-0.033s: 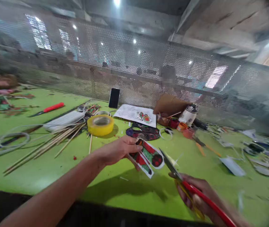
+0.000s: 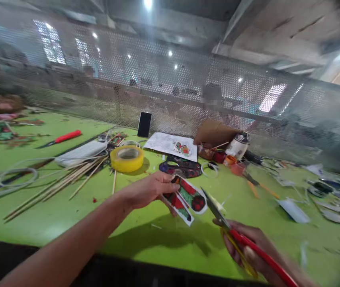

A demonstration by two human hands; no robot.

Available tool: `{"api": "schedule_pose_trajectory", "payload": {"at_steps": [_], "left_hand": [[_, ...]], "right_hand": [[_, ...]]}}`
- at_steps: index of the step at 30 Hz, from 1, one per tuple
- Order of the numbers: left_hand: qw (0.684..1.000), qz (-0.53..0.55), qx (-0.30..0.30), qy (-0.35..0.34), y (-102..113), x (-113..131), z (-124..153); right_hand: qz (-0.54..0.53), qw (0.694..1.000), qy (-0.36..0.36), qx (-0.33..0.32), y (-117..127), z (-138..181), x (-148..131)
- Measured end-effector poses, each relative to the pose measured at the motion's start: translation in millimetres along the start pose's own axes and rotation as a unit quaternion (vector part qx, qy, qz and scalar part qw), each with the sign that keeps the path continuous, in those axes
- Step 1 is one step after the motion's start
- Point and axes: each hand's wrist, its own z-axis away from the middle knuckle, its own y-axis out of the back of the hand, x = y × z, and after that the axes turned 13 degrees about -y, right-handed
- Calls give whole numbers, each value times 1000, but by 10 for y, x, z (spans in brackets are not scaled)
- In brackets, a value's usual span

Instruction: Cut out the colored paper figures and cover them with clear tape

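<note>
My left hand (image 2: 156, 189) pinches a painted paper cutout (image 2: 189, 194) with white borders, patterned in red, green and black. Two long strips of it point down and right, above the green table (image 2: 140, 235). Scissors (image 2: 217, 209) with red and yellow handles are in my right hand (image 2: 256, 243), fingers wrapped round the handles. Their blades point up and left, the tip close beside the rounded end of the cutout's upper strip. Whether blade and paper touch, I cannot tell. Part of the cutout is hidden behind my left fingers.
Yellow tape (image 2: 127, 158), wooden sticks (image 2: 65, 181) and a red-handled tool (image 2: 67, 136) lie left. Behind are a phone (image 2: 144, 124), a white sheet (image 2: 161, 142) and a dark painted piece (image 2: 184, 167). Paint pots (image 2: 229, 160) and scraps (image 2: 295, 210) are right; a mesh screen (image 2: 164, 91) stands behind.
</note>
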Motion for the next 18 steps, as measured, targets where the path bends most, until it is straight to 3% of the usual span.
{"api": "schedule_pose_trajectory", "payload": {"at_steps": [3,10,18], "left_hand": [[999,-21,-27,-3,-5,58,0],[995,-54,-79,10,0,149,-19],[998,-23,-62,13,108,138,-38]], "right_hand": [[-38,999,-28,-19,21,-9,-32],[-35,996,-68,35,-61,56,-31],[-38,991,-105,79,-174,-13,-206]]}}
